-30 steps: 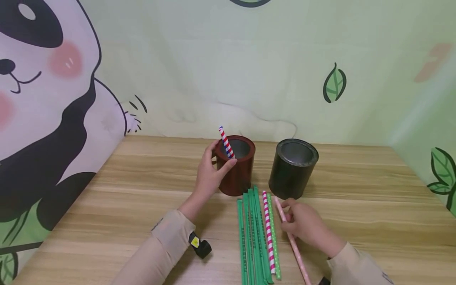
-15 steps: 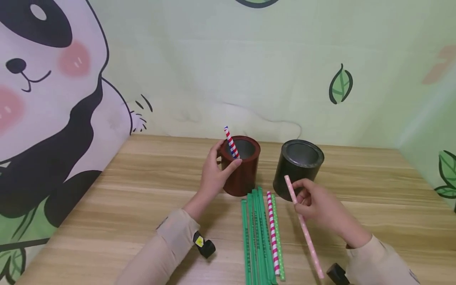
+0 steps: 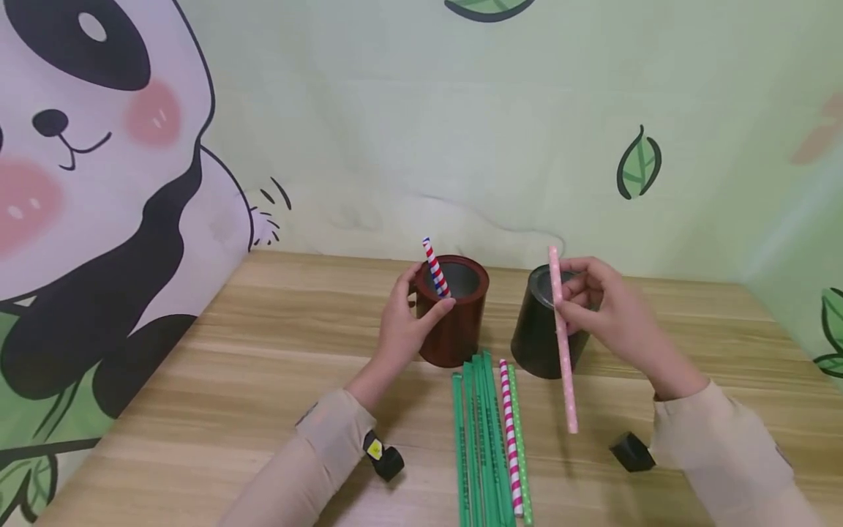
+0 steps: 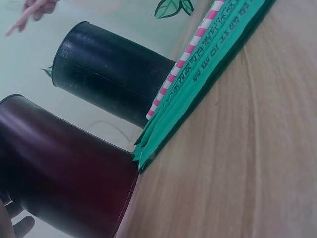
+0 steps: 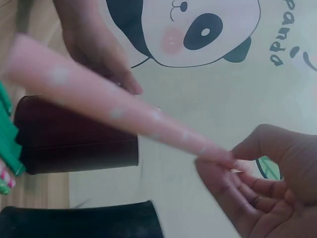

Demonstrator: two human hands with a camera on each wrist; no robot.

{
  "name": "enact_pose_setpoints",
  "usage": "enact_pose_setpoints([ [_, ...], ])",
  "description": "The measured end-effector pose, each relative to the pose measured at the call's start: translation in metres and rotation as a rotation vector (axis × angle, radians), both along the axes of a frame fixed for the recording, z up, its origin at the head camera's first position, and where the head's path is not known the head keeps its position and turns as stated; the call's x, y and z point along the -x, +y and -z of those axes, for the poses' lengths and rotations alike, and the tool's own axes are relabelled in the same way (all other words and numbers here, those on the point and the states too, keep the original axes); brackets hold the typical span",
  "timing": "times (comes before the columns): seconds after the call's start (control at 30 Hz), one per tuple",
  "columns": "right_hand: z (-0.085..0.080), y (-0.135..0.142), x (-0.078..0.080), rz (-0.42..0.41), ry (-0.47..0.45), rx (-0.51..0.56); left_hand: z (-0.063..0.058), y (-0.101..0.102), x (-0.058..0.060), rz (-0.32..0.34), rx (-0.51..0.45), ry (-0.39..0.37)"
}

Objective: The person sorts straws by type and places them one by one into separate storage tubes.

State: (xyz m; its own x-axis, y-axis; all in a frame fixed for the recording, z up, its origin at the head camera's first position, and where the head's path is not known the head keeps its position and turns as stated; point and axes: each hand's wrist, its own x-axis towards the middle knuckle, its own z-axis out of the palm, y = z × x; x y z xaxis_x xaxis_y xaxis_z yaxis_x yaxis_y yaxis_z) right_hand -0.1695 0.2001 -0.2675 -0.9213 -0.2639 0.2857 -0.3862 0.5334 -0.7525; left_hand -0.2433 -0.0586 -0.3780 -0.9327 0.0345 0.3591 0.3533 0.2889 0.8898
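Observation:
My left hand [image 3: 408, 318] holds the reddish-brown can [image 3: 454, 333], thumb on its front rim and fingers round its left side. A red, white and blue striped paper straw [image 3: 435, 265] leans inside that can, its top above the rim. Between the thumb and fingertips of my right hand [image 3: 606, 311] is a pink paper straw with white dots [image 3: 564, 351], pinched near its upper half. It stands nearly upright in front of the black can [image 3: 535, 329], overlapping its rim in the head view. In the right wrist view the pink straw [image 5: 114, 106] points toward the camera.
Several green-wrapped straws [image 3: 484, 439] lie side by side on the wooden table [image 3: 263, 366], in front of the cans. Beside them lie a pink-and-white striped straw [image 3: 510, 439] and a green dotted straw [image 3: 520, 446]. A panda-printed backdrop [image 3: 369, 132] stands behind.
My right hand has lifted the pink dotted straw off the table and carried it up to the black can, turning it more upright. My left hand keeps its hold on the brown can.

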Motion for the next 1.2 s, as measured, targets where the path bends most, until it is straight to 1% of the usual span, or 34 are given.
enact_pose_setpoints([
  [0.1, -0.011, -0.004, 0.010, 0.016, 0.053, 0.048, 0.000, 0.001, 0.000, -0.004, 0.005, -0.001],
  [0.33, -0.034, -0.015, 0.034, 0.086, 0.115, 0.148, -0.002, 0.003, -0.002, 0.022, 0.004, -0.011],
  [0.53, -0.043, -0.028, 0.055, 0.165, 0.146, 0.229, -0.002, 0.004, -0.001, 0.017, 0.001, 0.000],
  [0.67, -0.043, -0.036, 0.065, 0.199, 0.191, 0.299, -0.003, 0.004, 0.000, 0.016, 0.013, 0.005],
  [0.8, -0.040, -0.048, 0.074, 0.227, 0.251, 0.319, -0.003, 0.004, -0.001, 0.011, 0.008, -0.005],
  [1.0, -0.028, -0.065, 0.087, 0.258, 0.316, 0.229, -0.003, 0.001, -0.001, -0.003, 0.006, -0.004],
  [1.13, -0.019, -0.074, 0.091, 0.247, 0.336, 0.178, -0.002, 0.000, -0.001, 0.003, 0.002, -0.004],
  [1.2, -0.016, -0.079, 0.093, 0.229, 0.330, 0.158, -0.002, 0.000, -0.001, 0.004, -0.005, -0.008],
])
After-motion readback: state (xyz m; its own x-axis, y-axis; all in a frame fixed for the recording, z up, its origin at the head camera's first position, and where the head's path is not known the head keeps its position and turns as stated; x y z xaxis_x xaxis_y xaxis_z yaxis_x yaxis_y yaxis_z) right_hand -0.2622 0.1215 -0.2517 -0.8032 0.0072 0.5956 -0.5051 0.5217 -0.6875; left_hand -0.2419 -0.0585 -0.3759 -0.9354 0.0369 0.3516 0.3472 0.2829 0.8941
